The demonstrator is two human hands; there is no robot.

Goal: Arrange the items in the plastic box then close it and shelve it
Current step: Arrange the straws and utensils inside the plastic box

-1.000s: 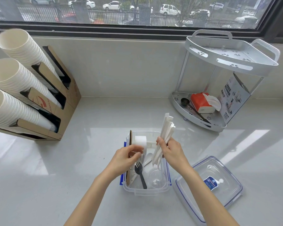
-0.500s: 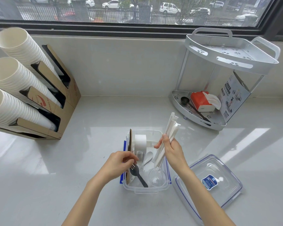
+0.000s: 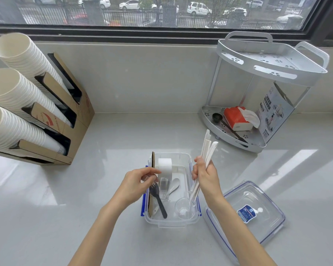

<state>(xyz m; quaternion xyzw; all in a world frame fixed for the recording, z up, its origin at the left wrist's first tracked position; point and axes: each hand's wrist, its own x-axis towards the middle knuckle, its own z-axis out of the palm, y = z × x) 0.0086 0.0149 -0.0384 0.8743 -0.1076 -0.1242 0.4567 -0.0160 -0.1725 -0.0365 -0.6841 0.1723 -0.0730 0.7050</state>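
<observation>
A clear plastic box (image 3: 171, 222) with blue latches stands open on the counter in front of me. Inside it are a brown cardboard piece (image 3: 151, 191) against the left wall, a white roll (image 3: 164, 165), a black fork (image 3: 160, 200), a white spoon (image 3: 175, 184) and a small clear cup (image 3: 183, 208). My left hand (image 3: 136, 185) pinches the fork's head over the box's left side. My right hand (image 3: 207, 176) grips a bundle of white wrapped straws (image 3: 208, 148); their lower ends reach into the box along its right wall. The clear lid (image 3: 267, 229) lies to the right.
A white two-tier corner rack (image 3: 269, 60) stands at the back right; its lower tier holds a red tissue pack (image 3: 236, 118), a black scoop (image 3: 217, 118) and a printed card (image 3: 273, 112). A cardboard holder (image 3: 69, 129) with stacked paper cups (image 3: 17, 93) fills the left.
My left hand came down from the white roll to the fork's head. My right hand shifted the straw bundle rightward to the box's right wall.
</observation>
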